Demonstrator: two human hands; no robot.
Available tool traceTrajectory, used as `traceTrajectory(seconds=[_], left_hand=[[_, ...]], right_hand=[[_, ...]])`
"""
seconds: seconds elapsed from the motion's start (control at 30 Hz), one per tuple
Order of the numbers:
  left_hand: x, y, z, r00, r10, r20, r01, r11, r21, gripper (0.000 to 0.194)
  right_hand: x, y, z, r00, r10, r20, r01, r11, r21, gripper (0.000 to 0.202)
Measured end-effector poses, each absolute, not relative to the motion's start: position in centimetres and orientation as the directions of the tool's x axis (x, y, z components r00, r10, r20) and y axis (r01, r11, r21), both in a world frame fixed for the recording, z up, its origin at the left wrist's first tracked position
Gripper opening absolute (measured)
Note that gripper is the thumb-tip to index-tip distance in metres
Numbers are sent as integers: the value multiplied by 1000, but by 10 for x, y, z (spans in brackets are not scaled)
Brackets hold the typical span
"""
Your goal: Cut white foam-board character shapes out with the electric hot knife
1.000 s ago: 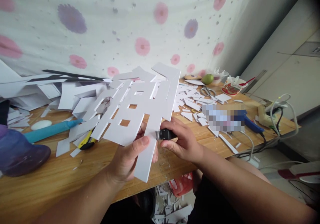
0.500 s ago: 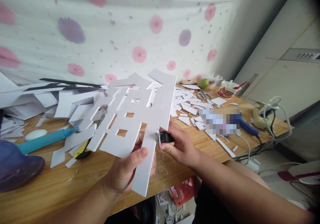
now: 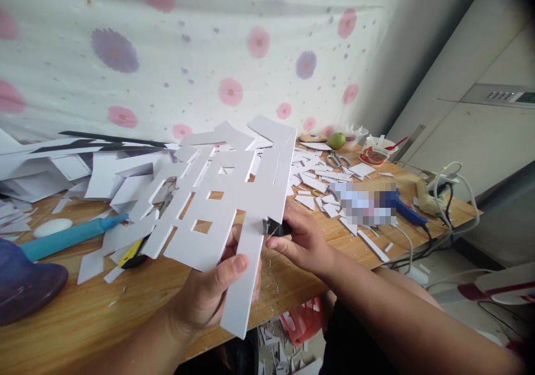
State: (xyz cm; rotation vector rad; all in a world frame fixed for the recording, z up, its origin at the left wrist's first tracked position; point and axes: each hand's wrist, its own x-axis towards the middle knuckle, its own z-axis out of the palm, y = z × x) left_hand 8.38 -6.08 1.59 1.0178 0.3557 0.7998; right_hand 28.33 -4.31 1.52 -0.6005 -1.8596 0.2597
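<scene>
My left hand [image 3: 225, 274] grips a white foam board cut-out [image 3: 267, 196] by a lower strip, thumb on top and fingers beneath. The cut-out is tilted over the table and has several square and slot-shaped openings. At its lower right edge my right hand [image 3: 303, 238] is closed around a small black tool [image 3: 278, 227]. A thin, shiny end of the tool meets the board's edge; its exact kind I cannot make out, as the fingers hide most of it.
White board scraps [image 3: 311, 183] litter the wooden table [image 3: 137, 302]. Scissors [image 3: 337, 160], a paper bowl [image 3: 376, 151], a green apple [image 3: 336, 140] and a blue glue gun [image 3: 407, 208] with cords lie right. A yellow-black utility knife [image 3: 132, 254] and a turquoise tube [image 3: 69, 240] lie left.
The view has shifted slightly. My right hand and the black tool have turned a little at the board's edge, and the thin piece there looks narrower. My left hand keeps its grip.
</scene>
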Motion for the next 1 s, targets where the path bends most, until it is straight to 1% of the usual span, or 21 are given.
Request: traceTrajectory(seconds=[0.17, 0.37, 0.5, 0.6, 0.8, 0.9, 1.0], left_hand=[[84, -63, 15, 686, 723, 80, -419, 303, 856, 28], [85, -61, 14, 667, 741, 78, -423, 291, 858, 25], [86, -61, 14, 622, 777, 98, -437, 240, 867, 26], [86, -60, 15, 571, 814, 106, -439, 194, 878, 28], [87, -56, 21, 504, 854, 128, -417, 111, 902, 30], [89, -56, 23, 509, 846, 157, -398, 70, 915, 30], [89, -58, 24, 533, 833, 150, -379, 76, 922, 32]], right_hand=[[286, -40, 17, -241, 502, 831, 287, 854, -433, 27], [286, -38, 12, -200, 506, 839, 347, 837, -422, 29], [282, -39, 8, -199, 503, 841, 343, 840, -421, 30], [277, -43, 7, -231, 499, 835, 298, 854, -427, 32], [280, -48, 8, -242, 593, 768, 240, 804, -544, 35], [284, -47, 9, -261, 642, 721, 171, 766, -620, 40], [287, -46, 11, -291, 696, 657, 135, 710, -692, 43]])
